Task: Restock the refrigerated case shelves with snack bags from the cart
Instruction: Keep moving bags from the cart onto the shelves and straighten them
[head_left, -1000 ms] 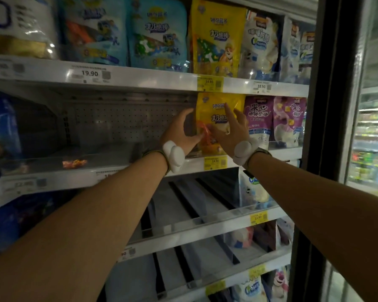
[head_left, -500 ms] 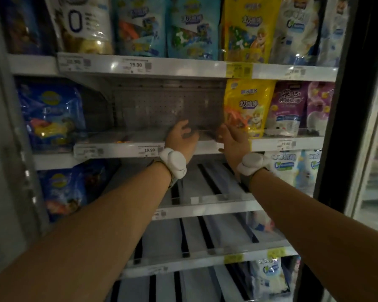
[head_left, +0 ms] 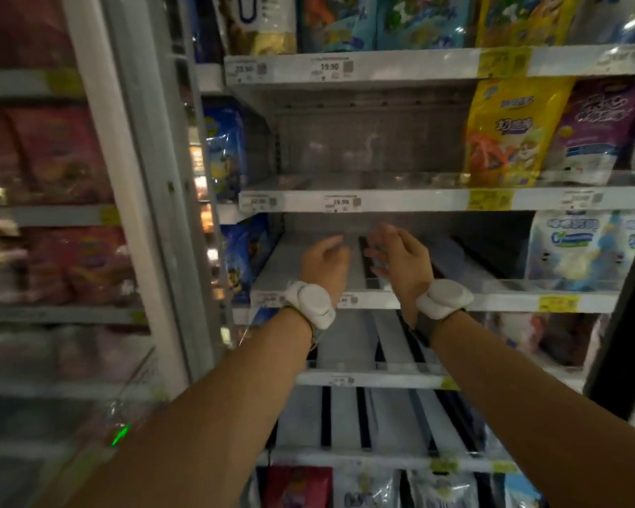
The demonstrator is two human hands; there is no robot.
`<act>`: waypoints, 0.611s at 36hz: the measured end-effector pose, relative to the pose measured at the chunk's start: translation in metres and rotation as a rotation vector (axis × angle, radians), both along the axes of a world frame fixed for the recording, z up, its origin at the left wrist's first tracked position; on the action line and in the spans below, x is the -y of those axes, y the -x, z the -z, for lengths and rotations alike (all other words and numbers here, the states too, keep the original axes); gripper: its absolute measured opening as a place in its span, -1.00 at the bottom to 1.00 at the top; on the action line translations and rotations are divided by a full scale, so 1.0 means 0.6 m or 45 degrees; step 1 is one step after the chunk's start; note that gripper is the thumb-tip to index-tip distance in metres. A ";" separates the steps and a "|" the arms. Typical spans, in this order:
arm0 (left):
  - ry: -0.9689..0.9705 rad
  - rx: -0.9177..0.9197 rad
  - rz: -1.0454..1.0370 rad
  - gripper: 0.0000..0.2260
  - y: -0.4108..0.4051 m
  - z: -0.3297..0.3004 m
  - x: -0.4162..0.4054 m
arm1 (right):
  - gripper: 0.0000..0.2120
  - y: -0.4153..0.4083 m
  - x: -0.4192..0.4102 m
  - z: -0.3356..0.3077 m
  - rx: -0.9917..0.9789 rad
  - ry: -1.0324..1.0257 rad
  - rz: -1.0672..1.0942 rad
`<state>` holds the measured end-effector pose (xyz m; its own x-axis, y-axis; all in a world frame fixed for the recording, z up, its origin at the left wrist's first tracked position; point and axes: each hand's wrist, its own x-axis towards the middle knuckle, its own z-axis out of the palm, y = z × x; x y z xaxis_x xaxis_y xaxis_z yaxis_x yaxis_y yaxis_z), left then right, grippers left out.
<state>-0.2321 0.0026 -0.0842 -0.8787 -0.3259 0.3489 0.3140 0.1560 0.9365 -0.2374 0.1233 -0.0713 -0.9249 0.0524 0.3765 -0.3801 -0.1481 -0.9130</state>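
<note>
Moved: both hands dropped from the yellow bag's shelf to the bare one below
Case shelves (head_left: 400, 199): mostly bare centre
Yellow bag (head_left: 506, 133): upright, faced outward for shoppers
Left hand (head_left: 325, 264): loosely curled, holding nothing
Right hand (head_left: 406, 260): fingers spread, holding nothing

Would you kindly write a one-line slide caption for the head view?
Both bare hands, left hand and right hand, hover empty-handed before a bare white refrigerated shelf beneath an upright yellow snack bag.
</note>
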 end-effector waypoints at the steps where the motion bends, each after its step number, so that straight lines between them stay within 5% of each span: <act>1: -0.027 0.005 0.001 -0.78 -0.012 0.012 0.006 | -0.77 -0.012 0.010 0.010 0.024 0.015 -0.013; 22: -0.401 0.286 -0.125 -0.83 -0.324 0.300 0.180 | -0.74 -0.305 0.214 0.242 0.501 0.028 -0.184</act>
